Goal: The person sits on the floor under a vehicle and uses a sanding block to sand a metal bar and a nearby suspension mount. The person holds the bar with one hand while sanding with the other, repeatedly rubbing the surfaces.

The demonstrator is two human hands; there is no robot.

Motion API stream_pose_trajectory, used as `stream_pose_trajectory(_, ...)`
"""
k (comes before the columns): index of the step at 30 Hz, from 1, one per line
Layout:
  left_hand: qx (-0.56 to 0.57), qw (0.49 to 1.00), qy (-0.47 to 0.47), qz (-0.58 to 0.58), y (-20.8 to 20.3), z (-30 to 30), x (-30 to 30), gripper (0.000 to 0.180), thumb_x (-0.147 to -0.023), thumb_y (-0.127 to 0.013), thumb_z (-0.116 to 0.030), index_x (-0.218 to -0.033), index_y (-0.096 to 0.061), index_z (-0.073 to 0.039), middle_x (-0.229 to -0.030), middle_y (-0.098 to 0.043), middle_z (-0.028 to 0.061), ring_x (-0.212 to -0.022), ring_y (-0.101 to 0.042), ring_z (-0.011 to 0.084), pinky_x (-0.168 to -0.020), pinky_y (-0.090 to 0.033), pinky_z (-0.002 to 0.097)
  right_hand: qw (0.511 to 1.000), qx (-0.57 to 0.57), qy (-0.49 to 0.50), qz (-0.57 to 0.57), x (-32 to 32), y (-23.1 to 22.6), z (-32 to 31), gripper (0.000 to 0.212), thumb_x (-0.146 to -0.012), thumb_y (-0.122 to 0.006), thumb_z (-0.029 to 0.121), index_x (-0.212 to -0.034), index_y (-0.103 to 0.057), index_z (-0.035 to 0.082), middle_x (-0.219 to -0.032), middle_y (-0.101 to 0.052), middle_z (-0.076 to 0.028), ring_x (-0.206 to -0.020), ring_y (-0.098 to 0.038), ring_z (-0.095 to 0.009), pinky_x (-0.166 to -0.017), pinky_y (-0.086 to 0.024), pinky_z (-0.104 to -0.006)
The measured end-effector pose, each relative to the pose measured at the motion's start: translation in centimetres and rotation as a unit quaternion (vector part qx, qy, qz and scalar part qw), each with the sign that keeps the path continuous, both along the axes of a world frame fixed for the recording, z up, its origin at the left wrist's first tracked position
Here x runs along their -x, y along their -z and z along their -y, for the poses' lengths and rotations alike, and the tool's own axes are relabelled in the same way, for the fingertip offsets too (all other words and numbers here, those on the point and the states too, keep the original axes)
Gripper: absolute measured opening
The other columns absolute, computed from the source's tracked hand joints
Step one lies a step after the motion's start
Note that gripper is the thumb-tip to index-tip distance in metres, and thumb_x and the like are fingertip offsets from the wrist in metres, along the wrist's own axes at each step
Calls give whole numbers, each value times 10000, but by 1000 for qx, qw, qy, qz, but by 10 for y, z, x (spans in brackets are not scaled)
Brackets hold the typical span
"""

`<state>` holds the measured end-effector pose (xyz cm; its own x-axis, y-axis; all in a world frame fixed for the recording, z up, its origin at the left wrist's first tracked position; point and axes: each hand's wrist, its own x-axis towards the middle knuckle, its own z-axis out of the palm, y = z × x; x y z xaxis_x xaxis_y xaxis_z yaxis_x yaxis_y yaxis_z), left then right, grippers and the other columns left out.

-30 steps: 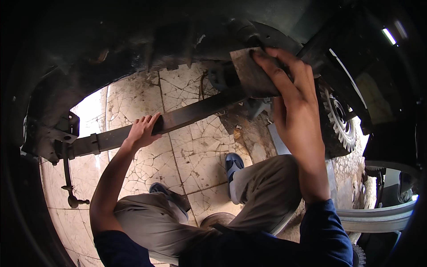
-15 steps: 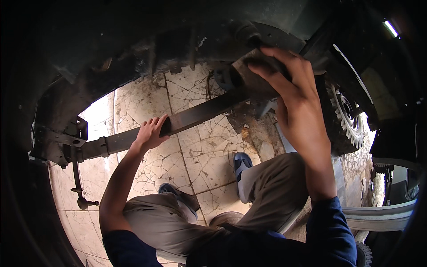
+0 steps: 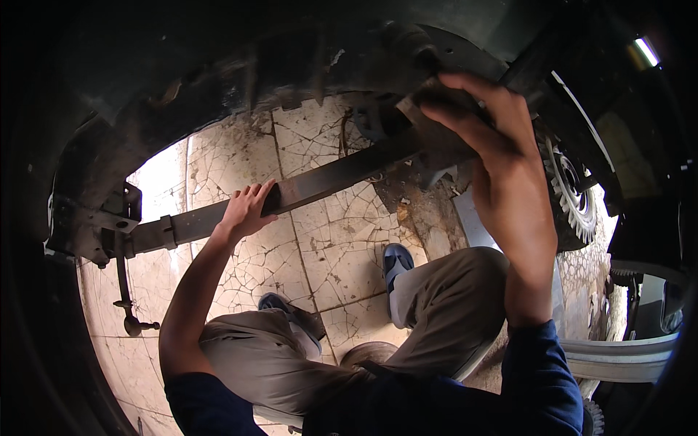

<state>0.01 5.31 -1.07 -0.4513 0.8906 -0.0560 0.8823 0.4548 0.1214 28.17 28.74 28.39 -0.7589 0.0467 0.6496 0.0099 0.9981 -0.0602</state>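
Note:
A long dark leaf spring (image 3: pixel 327 178) runs on a slant below the vehicle's underside. My left hand (image 3: pixel 246 209) lies across its middle, fingers over the far edge and thumb at the near edge. At the spring's right end, my right hand (image 3: pixel 502 152) is closed on a dark, flat-faced metal block (image 3: pixel 429 123), with thumb and forefinger at its upper part. Shadow and my hand hide how the block meets the spring. At the left end, the spring reaches a bracket (image 3: pixel 131 206) with holes, beside a hanging rod with a ball joint (image 3: pixel 132 325).
Dark bodywork (image 3: pixel 218 65) arches overhead and close on both sides. A toothed metal ring (image 3: pixel 574 196) stands at right, above a pale curved rim (image 3: pixel 618 360). Cracked floor tiles (image 3: pixel 327 254) lie below. My bent knees (image 3: pixel 465 272) and sandals frame a round stool (image 3: pixel 367 352).
My right hand and the metal block have shifted slightly to the right. The left hand keeps its place on the leaf spring.

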Motion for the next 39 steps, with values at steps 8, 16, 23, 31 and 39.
stream_pose_trajectory(8,-12,1000,7,-8,4,1,2,926,-785,-757,-409,-1516,-261,-131,-1267,-530,136,-1173,-524,323,-967,-415,443,1000,14,-13,14,-5,-4,-7,627,-569,-418,-212,-1078,-707,13,-1305,-576,-108,-1203,-542,-309,-1007,-445,-381)
stream_pose_trajectory(16,-23,999,11,-31,13,6,4,932,-769,-767,-425,-1510,-274,-146,-1227,-540,145,-1134,-543,325,-933,-432,444,999,30,-41,16,-11,-11,-14,632,-569,-404,-207,-1075,-708,18,-1294,-587,-144,-1231,-550,-323,-1053,-420,-375)
stream_pose_trajectory(23,-5,1000,6,3,0,-3,2,935,-780,-767,-400,-1519,-257,-139,-1269,-524,146,-1174,-520,332,-978,-415,453,959,233,-102,-127,-3,7,-35,379,-928,-413,-66,-1255,-595,-3,-1265,-608,-119,-1100,-601,-163,-926,-478,-288)
stream_pose_trajectory(31,-23,999,10,-21,3,2,0,923,-780,-766,-416,-1511,-275,-140,-1232,-536,139,-1156,-534,316,-951,-423,438,954,235,-145,-117,2,18,-35,280,-988,-460,9,-1233,-589,-33,-1238,-611,-102,-1040,-576,-118,-884,-447,-232)
stream_pose_trajectory(39,-21,1000,8,-20,6,1,2,924,-779,-760,-429,-1511,-276,-140,-1237,-533,138,-1160,-532,315,-951,-422,434,966,212,-107,-100,2,19,-35,273,-955,-472,-3,-1189,-612,-14,-1237,-628,-141,-1023,-608,-176,-880,-467,-268)
